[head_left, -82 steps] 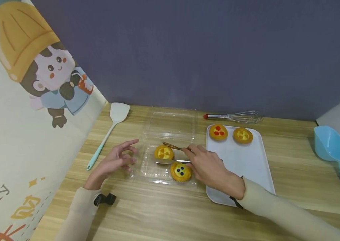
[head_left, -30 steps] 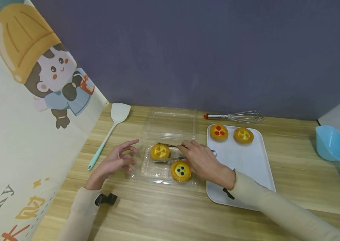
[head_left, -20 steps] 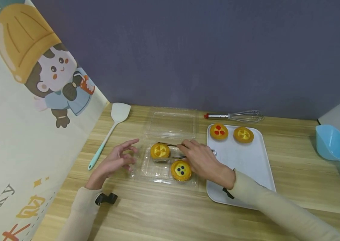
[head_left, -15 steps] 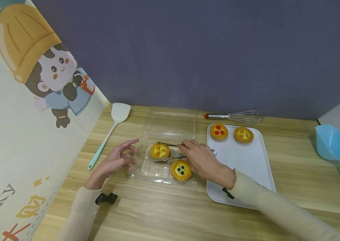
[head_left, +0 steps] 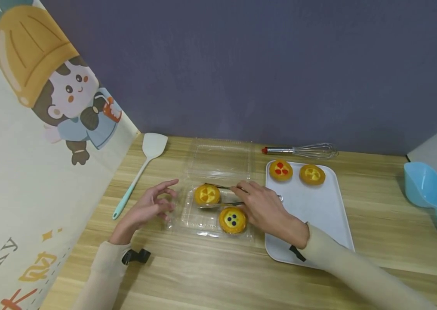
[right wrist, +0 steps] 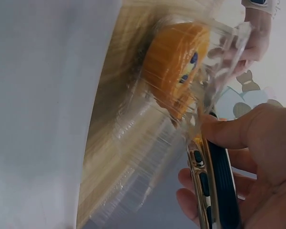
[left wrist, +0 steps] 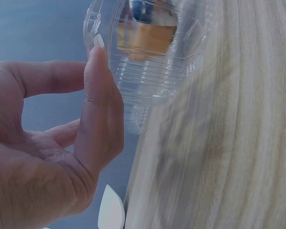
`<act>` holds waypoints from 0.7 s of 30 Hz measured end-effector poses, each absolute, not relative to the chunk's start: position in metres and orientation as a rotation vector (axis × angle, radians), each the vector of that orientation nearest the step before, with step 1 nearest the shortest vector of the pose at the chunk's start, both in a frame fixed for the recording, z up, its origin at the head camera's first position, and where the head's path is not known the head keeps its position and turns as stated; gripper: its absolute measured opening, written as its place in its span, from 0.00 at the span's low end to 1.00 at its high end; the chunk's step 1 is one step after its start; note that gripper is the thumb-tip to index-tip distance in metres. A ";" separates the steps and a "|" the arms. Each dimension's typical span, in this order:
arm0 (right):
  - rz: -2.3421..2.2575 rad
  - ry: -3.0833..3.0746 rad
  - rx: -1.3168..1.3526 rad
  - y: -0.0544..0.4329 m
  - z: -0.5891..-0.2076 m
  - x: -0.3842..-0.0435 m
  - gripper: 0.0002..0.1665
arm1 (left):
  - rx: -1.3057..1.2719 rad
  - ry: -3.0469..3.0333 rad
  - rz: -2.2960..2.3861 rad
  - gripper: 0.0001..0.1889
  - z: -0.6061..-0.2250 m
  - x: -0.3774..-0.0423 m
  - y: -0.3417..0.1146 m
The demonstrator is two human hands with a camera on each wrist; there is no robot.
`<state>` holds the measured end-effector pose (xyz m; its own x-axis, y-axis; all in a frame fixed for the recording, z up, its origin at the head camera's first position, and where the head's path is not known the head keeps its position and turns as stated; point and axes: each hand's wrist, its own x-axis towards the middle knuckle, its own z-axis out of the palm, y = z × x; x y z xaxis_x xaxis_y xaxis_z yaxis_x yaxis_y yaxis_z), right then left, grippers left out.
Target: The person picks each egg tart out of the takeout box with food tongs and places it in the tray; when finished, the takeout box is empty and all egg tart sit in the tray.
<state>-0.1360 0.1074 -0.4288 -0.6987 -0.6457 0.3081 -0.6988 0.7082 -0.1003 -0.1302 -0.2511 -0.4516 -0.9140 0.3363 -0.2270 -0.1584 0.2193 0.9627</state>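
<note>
My right hand (head_left: 266,211) grips metal tongs (right wrist: 221,186) with dark handle grips. In the head view, the tongs' two arms lie on either side of an egg tart (head_left: 207,194) with yellow wedge-shaped topping, inside an opened clear plastic clamshell box (head_left: 195,221). A second tart (head_left: 232,220), dotted with dark blue berries, sits in the box's near right part, just below the tongs. My left hand (head_left: 146,211) stays at the box's left edge, fingers loosely bent and holding nothing. Its fingertips are right at the clear rim (left wrist: 96,21) in the left wrist view.
The box's lid (head_left: 222,157) lies folded back toward the wall. A white tray (head_left: 311,215) with a red-topped tart (head_left: 280,170) and a yellow-topped tart (head_left: 312,175) stands to the right. Around are a whisk (head_left: 300,150), a spatula (head_left: 141,170) and a blue scoop (head_left: 429,189).
Since the oldest frame, the right hand has shifted the tongs and the yellow-wedge tart slightly left in the box, then a touch back right. The left hand stays in place.
</note>
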 end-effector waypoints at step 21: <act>0.349 -2.633 0.802 0.198 -0.403 -0.121 0.34 | 0.191 2.093 1.751 0.43 -0.456 -0.134 -0.253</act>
